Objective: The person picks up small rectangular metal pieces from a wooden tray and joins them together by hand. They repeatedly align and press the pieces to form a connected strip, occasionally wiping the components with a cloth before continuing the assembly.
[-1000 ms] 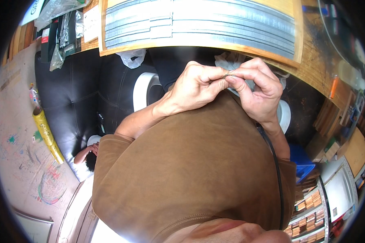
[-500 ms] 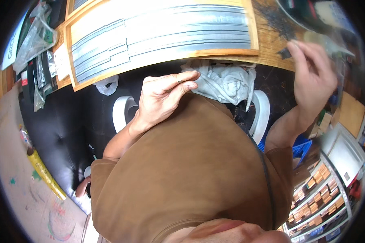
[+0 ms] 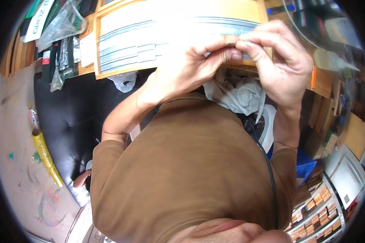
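Note:
My left hand [image 3: 190,65] and my right hand [image 3: 282,60] meet fingertip to fingertip over the near right part of a wood-framed tray [image 3: 127,71]. Between the left thumb and index finger shows a sliver of a small dark piece [image 3: 232,43], too small to name. The right thumb and index finger pinch closed against its end; whatever else they hold is hidden. Rows of thin grey and dark strips [image 3: 125,42] lie in the tray, washed out by glare in the middle.
A whitish cloth [image 3: 243,97] hangs below the table edge, beside a white chair arm [image 3: 269,121]. Bottles, among them a squeeze bottle [image 3: 330,60], and a blue marker [image 3: 280,9] stand or lie at right. Clear plastic bags [image 3: 65,28] cover things at left.
My right hand has come left from the table's right side, where it held a small dark piece. My left hand has moved up and right to meet it. The head view has shifted.

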The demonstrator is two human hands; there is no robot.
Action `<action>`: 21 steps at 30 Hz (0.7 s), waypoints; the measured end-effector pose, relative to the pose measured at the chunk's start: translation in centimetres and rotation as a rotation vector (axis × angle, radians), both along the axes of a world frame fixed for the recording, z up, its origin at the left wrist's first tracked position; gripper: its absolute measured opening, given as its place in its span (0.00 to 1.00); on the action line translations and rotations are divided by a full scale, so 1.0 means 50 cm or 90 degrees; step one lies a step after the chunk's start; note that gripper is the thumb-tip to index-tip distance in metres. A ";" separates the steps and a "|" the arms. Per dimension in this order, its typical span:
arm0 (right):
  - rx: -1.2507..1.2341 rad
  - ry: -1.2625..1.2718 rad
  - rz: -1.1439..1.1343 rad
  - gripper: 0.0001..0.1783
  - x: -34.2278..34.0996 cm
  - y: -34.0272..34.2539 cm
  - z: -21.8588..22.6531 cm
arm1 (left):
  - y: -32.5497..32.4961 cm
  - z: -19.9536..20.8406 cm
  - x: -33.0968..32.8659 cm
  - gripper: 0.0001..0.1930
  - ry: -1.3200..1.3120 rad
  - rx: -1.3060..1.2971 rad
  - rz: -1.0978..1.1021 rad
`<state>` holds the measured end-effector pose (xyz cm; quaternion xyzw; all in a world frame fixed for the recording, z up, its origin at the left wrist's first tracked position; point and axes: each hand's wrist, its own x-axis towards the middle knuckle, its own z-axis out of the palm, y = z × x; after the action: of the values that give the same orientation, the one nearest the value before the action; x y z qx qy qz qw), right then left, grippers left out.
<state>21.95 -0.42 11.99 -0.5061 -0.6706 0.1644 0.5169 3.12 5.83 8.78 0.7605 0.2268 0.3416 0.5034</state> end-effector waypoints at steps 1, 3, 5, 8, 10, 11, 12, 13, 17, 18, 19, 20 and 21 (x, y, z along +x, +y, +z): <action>0.008 0.013 0.025 0.05 -0.002 0.016 -0.004 | 0.011 0.010 -0.003 0.12 0.030 0.036 0.008; 0.025 0.040 0.076 0.08 -0.004 0.045 -0.011 | 0.048 0.004 -0.002 0.12 0.035 0.173 0.052; 0.115 -0.041 0.053 0.07 -0.003 0.092 -0.015 | 0.086 0.011 0.002 0.12 0.167 0.158 0.073; 0.052 -0.014 0.039 0.05 -0.014 0.160 -0.016 | 0.180 -0.066 0.013 0.13 -0.043 -0.125 -0.027; -0.086 0.118 0.080 0.03 -0.013 0.193 -0.035 | 0.228 -0.088 0.019 0.11 -0.062 -0.135 -0.057; -0.123 0.201 0.114 0.03 -0.008 0.212 -0.063 | 0.241 -0.106 0.018 0.10 -0.053 -0.211 -0.067; -0.143 0.232 0.122 0.04 -0.011 0.226 -0.075 | 0.237 -0.106 0.021 0.10 -0.090 -0.306 -0.078; -0.130 0.215 0.113 0.04 -0.011 0.229 -0.080 | 0.240 -0.102 0.018 0.09 -0.039 -0.291 -0.057; -0.082 0.143 0.038 0.05 -0.025 0.219 -0.071 | 0.238 -0.085 0.017 0.08 0.035 -0.232 -0.003; -0.070 0.125 0.010 0.05 -0.031 0.206 -0.056 | 0.234 -0.073 0.019 0.08 0.023 -0.217 0.002; -0.016 0.088 -0.022 0.04 -0.026 0.176 -0.037 | 0.205 -0.019 0.028 0.08 0.074 -0.176 -0.017; -0.037 0.133 -0.028 0.04 -0.038 0.143 -0.006 | 0.186 0.008 0.014 0.07 0.048 -0.175 -0.102; -0.058 0.157 -0.021 0.05 -0.042 0.106 0.012 | 0.157 0.037 -0.004 0.09 0.082 -0.222 -0.178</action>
<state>19.86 4.89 12.59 -0.5161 -0.5852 0.2473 0.5745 2.92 13.70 10.64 0.7060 0.2066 0.1752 0.6544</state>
